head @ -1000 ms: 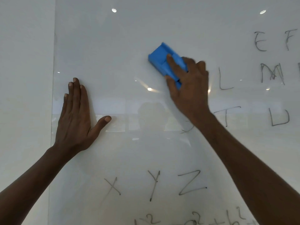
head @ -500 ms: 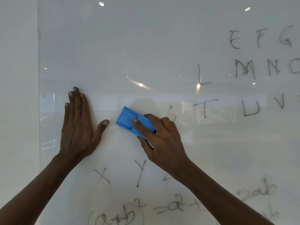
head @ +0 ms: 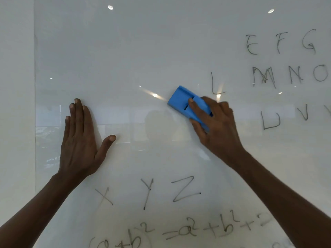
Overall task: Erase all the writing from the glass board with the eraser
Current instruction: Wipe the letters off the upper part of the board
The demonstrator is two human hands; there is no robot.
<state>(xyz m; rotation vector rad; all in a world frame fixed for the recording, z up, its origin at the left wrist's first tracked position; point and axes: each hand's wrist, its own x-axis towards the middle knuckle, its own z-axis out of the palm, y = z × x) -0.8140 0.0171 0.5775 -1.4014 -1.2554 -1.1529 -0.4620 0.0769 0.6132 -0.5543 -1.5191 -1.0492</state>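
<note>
The white glass board [head: 143,51] fills the view. My right hand [head: 216,129] grips the blue eraser [head: 180,101] and presses it against the board at mid height, just left of a handwritten L [head: 215,85]. My left hand [head: 80,140] lies flat on the board at the left, fingers straight and thumb spread. Black letters E F G [head: 279,42], M N O [head: 290,76] and U V [head: 284,119] stand at the right. X Y Z [head: 148,192] and a formula [head: 179,233] run along the bottom.
The board's left edge [head: 35,122] meets a plain white wall [head: 16,104]. Ceiling lights [head: 110,7] and a faint figure reflect in the glass. The upper left part of the board carries no writing.
My right hand has swept the eraser from beside my left thumb up and to the right, toward the L. The letter T under the L is gone. My left hand stays flat.
</note>
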